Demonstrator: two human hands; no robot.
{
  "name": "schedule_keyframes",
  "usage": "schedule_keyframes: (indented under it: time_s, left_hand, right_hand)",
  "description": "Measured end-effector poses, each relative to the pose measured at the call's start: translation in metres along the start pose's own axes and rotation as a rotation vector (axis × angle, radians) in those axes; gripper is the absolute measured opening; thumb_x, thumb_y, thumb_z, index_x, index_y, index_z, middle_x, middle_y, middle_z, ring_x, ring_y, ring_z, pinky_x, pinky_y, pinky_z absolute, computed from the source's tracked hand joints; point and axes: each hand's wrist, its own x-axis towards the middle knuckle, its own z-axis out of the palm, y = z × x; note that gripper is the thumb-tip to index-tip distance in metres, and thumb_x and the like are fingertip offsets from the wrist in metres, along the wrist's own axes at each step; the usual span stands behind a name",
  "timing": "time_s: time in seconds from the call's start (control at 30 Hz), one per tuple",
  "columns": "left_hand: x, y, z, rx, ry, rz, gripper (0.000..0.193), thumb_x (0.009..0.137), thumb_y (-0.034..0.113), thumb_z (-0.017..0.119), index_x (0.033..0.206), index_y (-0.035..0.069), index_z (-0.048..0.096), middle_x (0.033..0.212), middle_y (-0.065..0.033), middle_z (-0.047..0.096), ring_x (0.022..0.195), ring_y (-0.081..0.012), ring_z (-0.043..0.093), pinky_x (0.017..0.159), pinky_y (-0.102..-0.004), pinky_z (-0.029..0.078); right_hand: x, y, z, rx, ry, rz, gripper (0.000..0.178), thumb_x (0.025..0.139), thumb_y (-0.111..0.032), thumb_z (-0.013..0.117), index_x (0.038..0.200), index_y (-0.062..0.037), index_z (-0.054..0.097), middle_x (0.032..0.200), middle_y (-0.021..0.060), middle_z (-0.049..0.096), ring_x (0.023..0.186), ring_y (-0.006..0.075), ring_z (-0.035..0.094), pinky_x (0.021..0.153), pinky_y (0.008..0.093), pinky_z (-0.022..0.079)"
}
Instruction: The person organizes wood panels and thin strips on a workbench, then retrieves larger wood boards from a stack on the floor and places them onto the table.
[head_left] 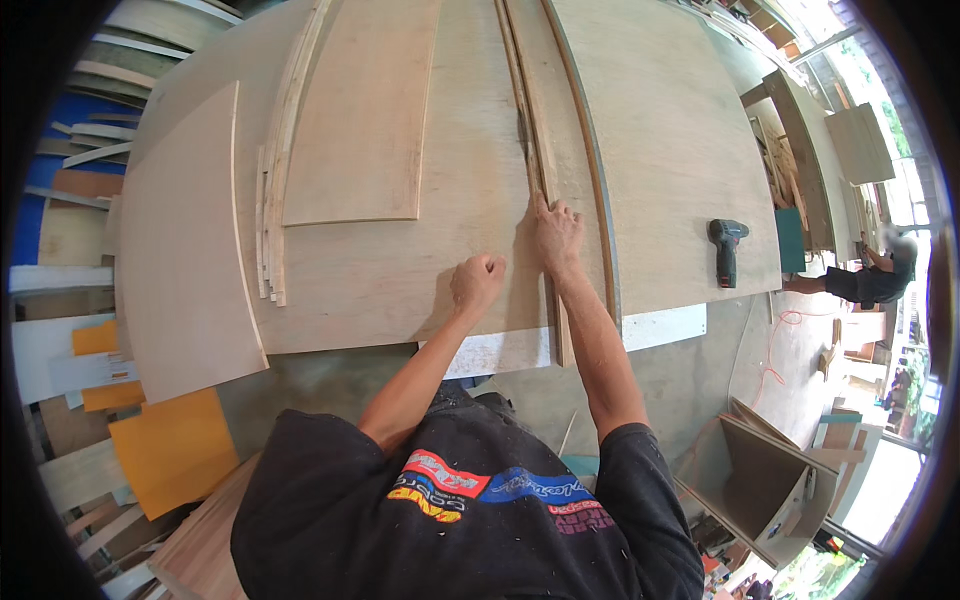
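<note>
**Right hand pinned flat on the long strip, left fist parked beside it**

Long narrow plywood strip (pixel 533 150) running almost straight from 12 o'clock down to 6 o'clock across the big plywood sheet (pixel 430 250), near end poking just past the sheet's front edge. Long axis pointing right back along the right forearm. Right hand (pixel 553 235) lying on top of the strip, fingers spread and pressed flat, not wrapped around anything; most of the strip stretching away at 12 o'clock from the fingertips, only a short tail trailing toward 6. Clearly the nearer hand, already touching.

Left hand (pixel 478 280) sitting at about 8 o'clock from the right, curled into a closed fist, knuckles resting on the bare sheet near the strip but apart from it. Impossible to tell whether anything small is tucked inside that fist.

Further out: a dark curved edge band (pixel 598 200) just beside the strip at 3 o'clock. A rectangular plywood panel (pixel 365 110) lying at 10 o'clock, a stack of thin strips (pixel 273 220) along its left side. Blue-black cordless drill (pixel 727 248) at 3 o'clock, well apart. Another person (pixel 875 280) working far off at the right rim.
</note>
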Motion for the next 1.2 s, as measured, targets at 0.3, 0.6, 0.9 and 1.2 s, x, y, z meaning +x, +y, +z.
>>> schedule_keyframes:
  time_s: [0.3,0.6,0.9,1.2]
  left_hand:
    - [0.034,-0.018,-0.057,-0.03,0.075,0.062,0.041,0.088,0.036,0.065,0.067,0.001,0.062,0.063,-0.0171,0.064,0.055,-0.0344,0.061,0.054,-0.0469,0.044]
    - [0.272,0.09,-0.124,-0.116,0.165,0.182,0.029,0.09,0.025,0.06,0.094,-0.001,0.071,0.093,-0.016,0.073,0.091,-0.0274,0.071,0.08,-0.039,0.055]
    - [0.471,0.148,-0.058,0.101,-0.109,0.061,0.026,0.084,0.022,0.062,0.1,0.003,0.072,0.104,-0.0222,0.071,0.1,-0.0335,0.069,0.086,-0.0401,0.055]
    - [0.499,0.167,0.006,0.377,-0.241,0.234,0.029,0.082,0.023,0.055,0.088,-0.001,0.072,0.085,-0.0177,0.073,0.075,-0.0305,0.072,0.073,-0.0417,0.057]
  right_hand:
    - [0.029,0.002,-0.002,0.108,-0.028,0.045,0.047,0.097,-0.017,0.046,0.144,-0.0217,0.047,0.096,0.0161,0.066,0.081,0.0327,0.071,0.068,0.0451,0.057]
    - [0.02,0.005,0.013,0.234,0.273,-0.009,0.029,0.092,-0.012,0.057,0.121,-0.0158,0.063,0.09,0.0126,0.064,0.078,0.0281,0.07,0.067,0.0395,0.056]
    - [0.021,-0.001,0.009,0.284,0.226,0.048,0.011,0.096,-0.019,0.059,0.099,-0.0085,0.06,0.087,0.0126,0.065,0.072,0.0283,0.068,0.063,0.0401,0.054]
    - [0.026,-0.006,-0.002,0.373,0.257,0.229,0.024,0.097,-0.027,0.061,0.087,-0.0069,0.052,0.078,0.011,0.064,0.068,0.0286,0.067,0.06,0.0396,0.052]
